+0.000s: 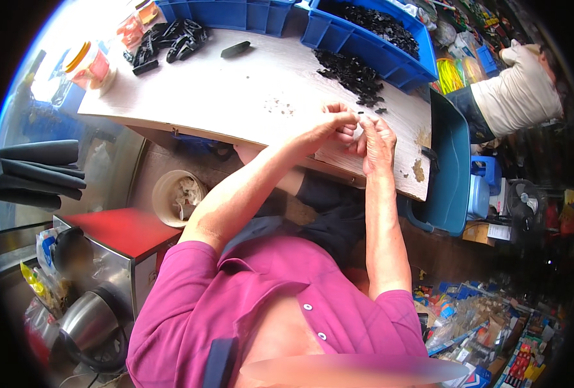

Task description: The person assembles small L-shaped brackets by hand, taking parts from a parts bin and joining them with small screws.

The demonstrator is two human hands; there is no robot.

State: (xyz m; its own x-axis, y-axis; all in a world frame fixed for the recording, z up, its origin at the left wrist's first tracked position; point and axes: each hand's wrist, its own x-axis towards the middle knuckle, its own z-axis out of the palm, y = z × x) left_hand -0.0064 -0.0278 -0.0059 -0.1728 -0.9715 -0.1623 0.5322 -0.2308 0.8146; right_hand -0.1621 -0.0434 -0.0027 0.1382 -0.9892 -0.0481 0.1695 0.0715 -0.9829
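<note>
Your left hand (pixel 340 124) and right hand (pixel 379 143) meet over the right of the pale tabletop (pixel 235 81), fingertips at a small dark piece (pixel 361 113); which grips it, I cannot tell. Black parts (pixel 348 72) lie beyond; a teal bin (pixel 450 171) stands right, a red-topped cabinet (pixel 122 229) near left.

Strong white light floods in from the left over the pale wood-grain table (pixel 248 77), its top marked with brown stains (pixel 418 171) near the right corner. On my left stands a red-topped metal cabinet (pixel 128 226); on the other side the dim brown floor (pixel 455 262) runs up to heaped packages (pixel 481 323) and a dark fan (pixel 525 204) in shadow.
</note>
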